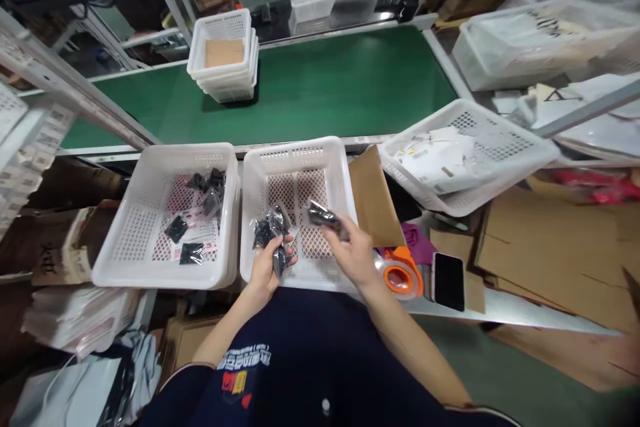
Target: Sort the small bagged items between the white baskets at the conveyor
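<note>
My left hand [269, 265] is closed round a black item in clear plastic wrapping, over the near left part of the middle white basket [299, 150]. More bagged black items [270, 223] show just beyond its fingers; which of them are held and which lie in the basket I cannot tell. My right hand [354, 250] pinches another bagged black item [323, 215] above the same basket's right side. To the left stands a second white basket [131, 227] with several bagged black pieces [191, 253] and a printed paper on its bottom.
Past the baskets runs a green conveyor belt [330, 83] carrying stacked white baskets [225, 67]. At right, a tilted basket [500, 173] holds white papers. An orange tape dispenser [400, 273] and a phone [449, 281] lie near my right forearm, with flat cardboard [545, 247] beyond.
</note>
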